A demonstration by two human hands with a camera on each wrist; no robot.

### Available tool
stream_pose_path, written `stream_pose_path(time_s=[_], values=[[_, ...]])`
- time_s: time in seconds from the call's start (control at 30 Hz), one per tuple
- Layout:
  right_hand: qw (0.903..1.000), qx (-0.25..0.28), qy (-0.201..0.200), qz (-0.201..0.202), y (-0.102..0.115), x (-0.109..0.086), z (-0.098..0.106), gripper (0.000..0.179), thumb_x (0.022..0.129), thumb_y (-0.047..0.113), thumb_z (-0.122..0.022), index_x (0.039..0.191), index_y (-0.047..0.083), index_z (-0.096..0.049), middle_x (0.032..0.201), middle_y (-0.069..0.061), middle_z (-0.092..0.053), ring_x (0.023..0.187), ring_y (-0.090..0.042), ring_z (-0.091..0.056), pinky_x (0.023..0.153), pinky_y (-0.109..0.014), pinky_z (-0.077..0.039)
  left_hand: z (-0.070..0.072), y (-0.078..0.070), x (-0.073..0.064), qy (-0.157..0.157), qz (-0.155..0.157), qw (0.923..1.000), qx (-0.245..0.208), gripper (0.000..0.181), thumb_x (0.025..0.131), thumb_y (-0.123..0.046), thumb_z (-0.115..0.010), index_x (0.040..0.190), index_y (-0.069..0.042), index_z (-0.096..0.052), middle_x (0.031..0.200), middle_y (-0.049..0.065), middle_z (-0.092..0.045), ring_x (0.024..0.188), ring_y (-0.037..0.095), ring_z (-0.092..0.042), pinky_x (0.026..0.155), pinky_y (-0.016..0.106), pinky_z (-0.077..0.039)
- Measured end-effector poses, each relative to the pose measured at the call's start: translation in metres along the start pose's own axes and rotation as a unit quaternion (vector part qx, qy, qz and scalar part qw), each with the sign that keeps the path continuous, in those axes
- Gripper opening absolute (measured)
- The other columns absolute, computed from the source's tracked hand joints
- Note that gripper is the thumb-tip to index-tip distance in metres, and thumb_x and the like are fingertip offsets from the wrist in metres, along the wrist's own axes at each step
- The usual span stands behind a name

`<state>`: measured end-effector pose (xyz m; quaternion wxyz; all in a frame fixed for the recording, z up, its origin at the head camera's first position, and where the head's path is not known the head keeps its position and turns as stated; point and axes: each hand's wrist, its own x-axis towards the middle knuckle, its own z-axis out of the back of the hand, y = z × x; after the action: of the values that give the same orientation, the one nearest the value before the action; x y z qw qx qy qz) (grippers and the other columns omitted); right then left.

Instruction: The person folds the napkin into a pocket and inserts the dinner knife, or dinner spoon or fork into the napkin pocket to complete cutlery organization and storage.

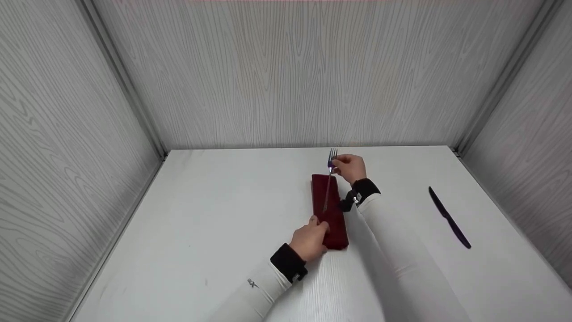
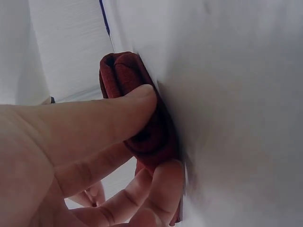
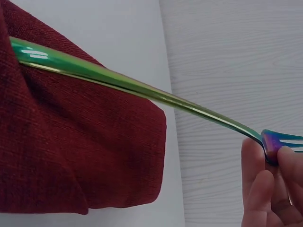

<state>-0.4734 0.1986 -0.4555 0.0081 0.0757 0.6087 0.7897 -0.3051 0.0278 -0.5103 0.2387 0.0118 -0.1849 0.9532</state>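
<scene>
A folded dark red cloth napkin lies lengthwise on the table. My left hand grips its near end, and in the left wrist view the thumb presses the rolled layers of the napkin against the fingers. At the far end, my right hand pinches a shiny rainbow-coloured fork just below its tines. The tines point away from me. In the right wrist view the handle slants across the napkin, and its end is hidden under a fold of the cloth.
To the right lies a dark table knife, set at a slant. The white table is bounded by pale wood-grain panels at the back, left and right.
</scene>
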Motion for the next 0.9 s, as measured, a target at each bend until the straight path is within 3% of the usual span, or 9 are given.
stream_pose_path(time_s=[0.27, 0.53, 0.7, 0.9], values=[[0.9975, -0.002, 0.054, -0.045, -0.015, -0.008, -0.014, 0.028, 0.102, 0.001, -0.066, 0.125, -0.014, -0.066, 0.1, -0.014, -0.071, 0.071, -0.007, -0.067, 0.069, -0.019, -0.058, -0.001, 0.0, -0.001, -0.012, -0.001, 0.9999, 0.001, 0.042, 0.08, -0.01, -0.091, 0.107, -0.009, -0.059, 0.108, 0.012, -0.056, 0.074, 0.025, -0.069, 0.058, 0.033, -0.054], [0.9951, -0.044, 0.08, -0.038, -0.02, -0.011, -0.017, 0.027, 0.101, 0.003, -0.067, 0.123, -0.012, -0.066, 0.095, -0.012, -0.071, 0.068, -0.006, -0.066, 0.066, -0.019, -0.057, -0.001, 0.0, -0.001, -0.017, -0.001, 0.9999, 0.0, 0.045, 0.079, -0.011, -0.091, 0.111, -0.01, -0.059, 0.108, 0.012, -0.056, 0.074, 0.025, -0.069, 0.058, 0.034, -0.054], [0.9905, -0.088, 0.099, -0.037, -0.025, -0.015, -0.019, 0.027, 0.101, 0.005, -0.067, 0.123, -0.011, -0.067, 0.102, -0.014, -0.072, 0.072, -0.006, -0.063, 0.066, -0.018, -0.056, -0.001, 0.0, -0.001, -0.018, 0.0, 0.9998, 0.004, 0.045, 0.08, -0.011, -0.09, 0.113, -0.009, -0.059, 0.11, 0.012, -0.055, 0.076, 0.025, -0.069, 0.059, 0.034, -0.054], [0.9849, -0.102, 0.13, -0.051, -0.028, -0.018, -0.022, 0.028, 0.099, 0.004, -0.069, 0.124, -0.011, -0.069, 0.104, -0.013, -0.073, 0.074, -0.006, -0.064, 0.067, -0.017, -0.054, -0.002, -0.001, -0.001, -0.025, -0.001, 0.9997, 0.007, 0.048, 0.079, -0.012, -0.091, 0.113, -0.009, -0.058, 0.115, 0.016, -0.056, 0.079, 0.026, -0.071, 0.06, 0.036, -0.056]])
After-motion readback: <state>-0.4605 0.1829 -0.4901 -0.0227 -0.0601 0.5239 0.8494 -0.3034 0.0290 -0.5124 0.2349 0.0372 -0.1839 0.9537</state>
